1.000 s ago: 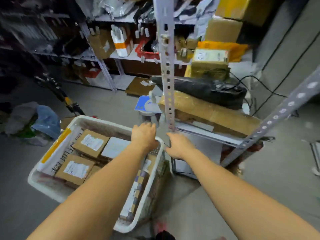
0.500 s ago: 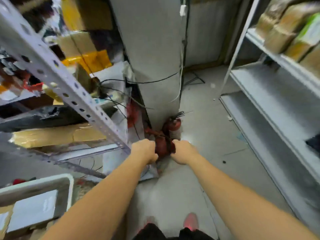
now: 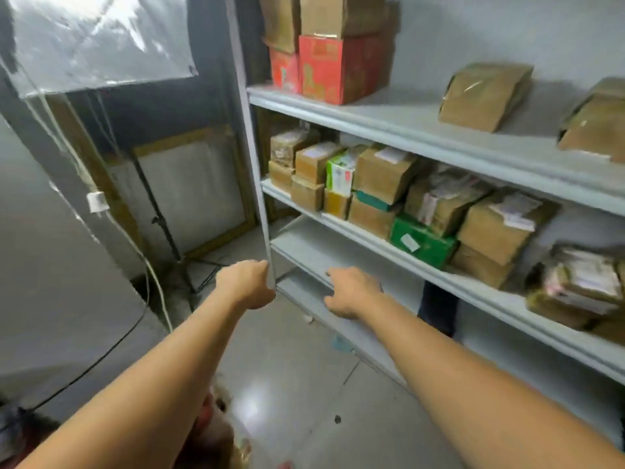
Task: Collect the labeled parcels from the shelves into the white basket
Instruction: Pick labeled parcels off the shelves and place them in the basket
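Head view now faces grey metal shelves (image 3: 406,113) of brown cardboard parcels (image 3: 382,174); left hand (image 3: 245,282) stays clenched (empty), right hand (image 3: 351,292) has loosened.

Both arms stretch forward, low: left hand (image 3: 245,284) balled just beside the grey shelf upright (image 3: 257,184), right hand (image 3: 351,292) loosely curled before a low shelf (image 3: 304,243). Labeled cardboard parcels (image 3: 382,174) crowd the middle shelf, red boxes (image 3: 338,69) up top.

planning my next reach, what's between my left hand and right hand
In the head view, the shelf's grey upright post stands between the left hand and the right hand, nearer the left.
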